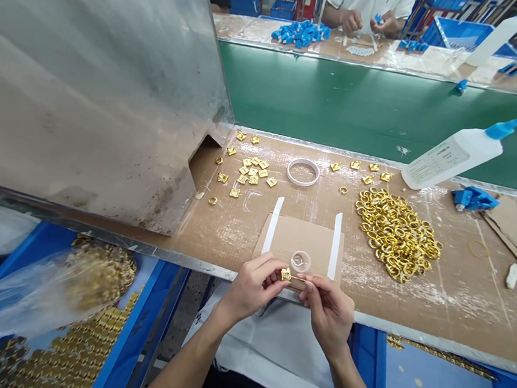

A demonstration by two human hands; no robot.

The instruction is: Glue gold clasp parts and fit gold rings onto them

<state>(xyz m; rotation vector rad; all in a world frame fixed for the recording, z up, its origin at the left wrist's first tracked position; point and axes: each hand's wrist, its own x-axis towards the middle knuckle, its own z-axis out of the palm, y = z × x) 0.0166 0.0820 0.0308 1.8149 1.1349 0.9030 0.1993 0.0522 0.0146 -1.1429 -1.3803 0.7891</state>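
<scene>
My left hand pinches a small square gold piece above the front edge of a cardboard pad. From the right, my right hand holds a thin stick whose tip reaches the gold piece. Just behind my fingers, a small round clear dish rests on the cardboard pad, which has white tape strips on both sides. Beyond the pad stands a white tape ring. Square gold pieces lie scattered to its left, and a heap of gold rings lies to the right.
A large metal panel blocks the left side. A white bottle leans at the back right near blue clips. Blue trays hold gold pieces below the table edge. Across the green belt, another person's hands work.
</scene>
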